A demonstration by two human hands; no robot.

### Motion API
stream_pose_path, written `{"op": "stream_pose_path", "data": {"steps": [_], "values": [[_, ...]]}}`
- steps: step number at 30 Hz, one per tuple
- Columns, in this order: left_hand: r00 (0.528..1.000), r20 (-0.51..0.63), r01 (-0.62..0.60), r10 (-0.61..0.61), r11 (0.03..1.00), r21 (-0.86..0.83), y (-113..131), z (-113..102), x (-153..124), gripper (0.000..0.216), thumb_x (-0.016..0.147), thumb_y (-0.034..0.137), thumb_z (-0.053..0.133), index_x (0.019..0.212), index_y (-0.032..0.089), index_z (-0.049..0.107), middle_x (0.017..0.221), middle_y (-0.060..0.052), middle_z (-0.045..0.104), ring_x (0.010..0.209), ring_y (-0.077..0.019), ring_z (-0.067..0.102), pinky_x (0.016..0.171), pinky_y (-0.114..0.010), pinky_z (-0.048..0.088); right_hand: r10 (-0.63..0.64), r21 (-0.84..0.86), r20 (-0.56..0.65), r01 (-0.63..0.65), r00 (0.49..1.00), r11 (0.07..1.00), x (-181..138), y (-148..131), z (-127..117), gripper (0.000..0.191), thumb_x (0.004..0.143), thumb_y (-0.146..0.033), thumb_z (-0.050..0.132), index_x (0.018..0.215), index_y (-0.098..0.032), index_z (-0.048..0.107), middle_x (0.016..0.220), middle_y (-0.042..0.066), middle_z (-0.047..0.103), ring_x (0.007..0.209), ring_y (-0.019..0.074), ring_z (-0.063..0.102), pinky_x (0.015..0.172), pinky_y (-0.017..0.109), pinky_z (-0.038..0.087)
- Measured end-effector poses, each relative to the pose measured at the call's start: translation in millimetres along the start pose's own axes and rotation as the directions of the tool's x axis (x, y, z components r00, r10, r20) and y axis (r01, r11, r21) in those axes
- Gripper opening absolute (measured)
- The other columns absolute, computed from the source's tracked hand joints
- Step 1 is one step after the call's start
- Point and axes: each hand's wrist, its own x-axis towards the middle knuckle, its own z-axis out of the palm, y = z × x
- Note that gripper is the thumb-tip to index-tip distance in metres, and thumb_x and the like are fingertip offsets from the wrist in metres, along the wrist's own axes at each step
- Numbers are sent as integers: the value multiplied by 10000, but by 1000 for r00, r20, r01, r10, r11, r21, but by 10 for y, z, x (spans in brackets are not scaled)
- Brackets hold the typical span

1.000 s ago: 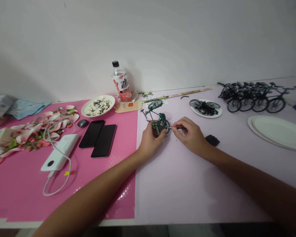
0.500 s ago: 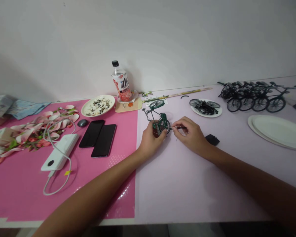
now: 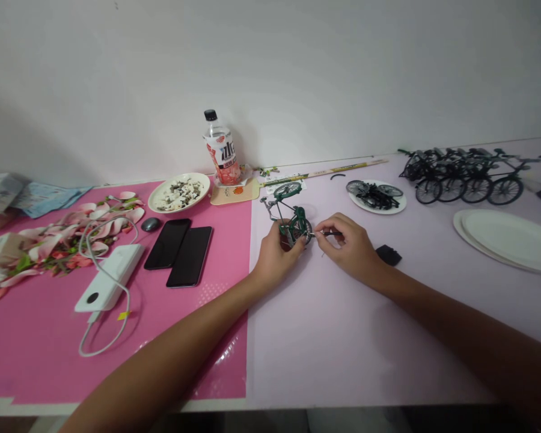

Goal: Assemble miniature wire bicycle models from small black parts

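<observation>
We see a dark green model bicycle (image 3: 292,218), black model bicycles (image 3: 464,174), two black phones (image 3: 179,246), a white power bank (image 3: 110,276), a pink mat (image 3: 117,325), white plates (image 3: 509,240) and a red-and-white bottle label (image 3: 223,157).

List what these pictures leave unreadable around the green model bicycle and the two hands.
- Head view: rear wheel of the green model bicycle, partly hidden by the left hand.
- Head view: tip of the thin tool in the right hand, too small to tell what it meets.
- Head view: parts on the small plate, too small to sort.
- Head view: white plates, cut off by the right edge.
</observation>
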Motion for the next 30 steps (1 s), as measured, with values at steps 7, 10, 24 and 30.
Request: {"op": "stream_pose_path", "data": {"steps": [7, 10, 24, 30], "values": [[1000, 3, -10, 10, 1000, 12, 0, -2, -2, 404, 892, 331, 744, 1216, 189, 550, 939, -39, 751, 719, -143, 641, 669, -265, 490, -35, -156, 59, 44, 998, 987, -11, -9, -28, 129, 924, -201, 607, 1047, -235, 625, 927, 53, 670, 852, 216, 661, 691, 322, 516], [1000, 1, -7, 7, 1000, 3, -14, -1, 1, 412, 892, 328, 744, 1223, 190, 543, 924, -33, 748, 722, -144, 643, 667, -265, 491, 2, -248, 97, 23, 995, 968, -19, -18, -57, 157, 907, -227, 618, 1058, -234, 577, 951, 57, 680, 798, 213, 661, 659, 318, 493], [999, -29, -13, 12, 1000, -14, -29, -1, 7, 439, 857, 288, 784, 1208, 199, 535, 970, -53, 749, 821, -179, 693, 748, -301, 524, -19, -349, 181, 83, 983, 933, -11, 5, -75, 22, 952, -241, 566, 962, -224, 576, 917, 72, 706, 775, 222, 675, 601, 308, 428], [1000, -23, 13, -14, 999, -35, -31, -2, 13, 424, 857, 268, 773, 1200, 187, 538, 963, -54, 742, 783, -163, 669, 728, -294, 516, -67, -338, 171, 122, 983, 933, -5, 11, -95, 139, 1014, -318, 583, 921, -221, 622, 836, 55, 693, 683, 186, 624, 578, 300, 410]]}}
